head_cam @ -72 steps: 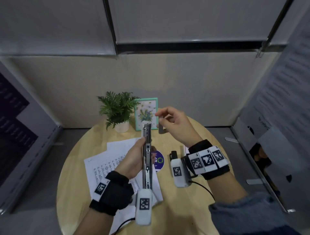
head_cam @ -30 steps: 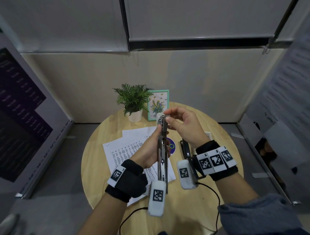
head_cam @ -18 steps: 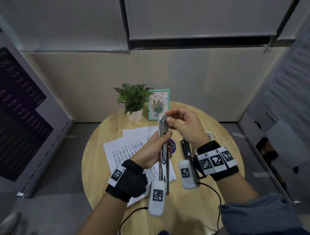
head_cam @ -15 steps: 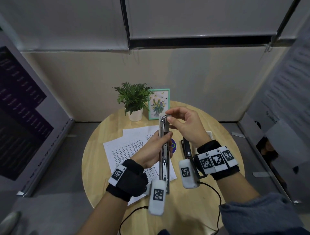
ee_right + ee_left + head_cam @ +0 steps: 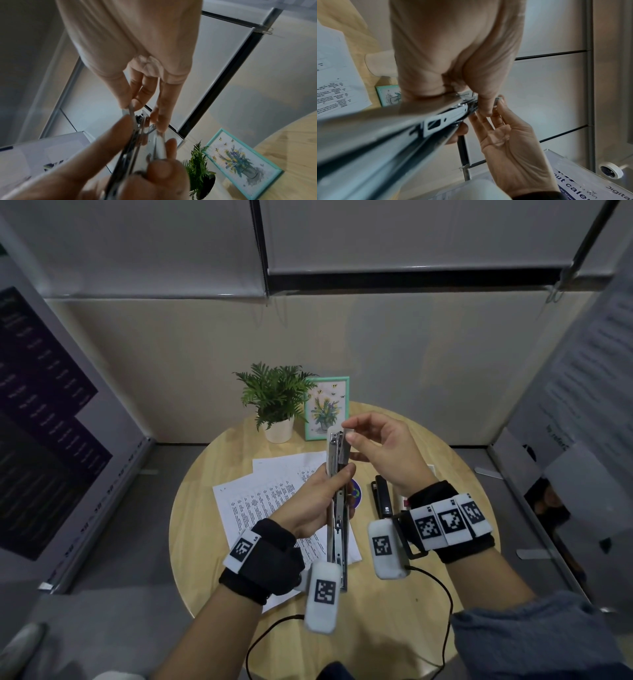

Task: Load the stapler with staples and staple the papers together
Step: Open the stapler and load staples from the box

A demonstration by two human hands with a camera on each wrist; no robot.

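table (image 5: pixel 428 594): round, light wood; bare wood on the near and right parts; far edge close to the beige wall; grey panels stand left and right of it
papers (image 5: pixel 270 501): printed white sheets, fanned loosely, flat on the left-centre of the table, near corner close to the table's near edge
plant (image 5: pixel 274 398): small green fern in a white pot, far side of the table, just left of the picture frame (image 5: pixel 327 409), teal border, upright
stapler (image 5: pixel 337 501): long, silver metal, swung open, held up off the table over the right edge of the papers, far end tilted up and away; channel and white inner part visible in left wrist view (image 5: pixel 447 119)
black piece (image 5: pixel 383 497): narrow dark bar lying on the table right of the stapler, apart from it; can't tell what it is
round sticker (image 5: pixel 354 494): blue-green disc on the table, mostly hidden behind the stapler
left hand (image 5: pixel 313 501): wrapped round the stapler's middle, thumb on the right side, fingers behind
right hand (image 5: pixel 383 453): at the stapler's far tip, thumb and forefinger pinching a small pale strip (image 5: pixel 349 436) against the tip; other fingers loosely spread; strip too blurred to say more
room: open air above the table's right half; hands nearly touching at the stapler's far end
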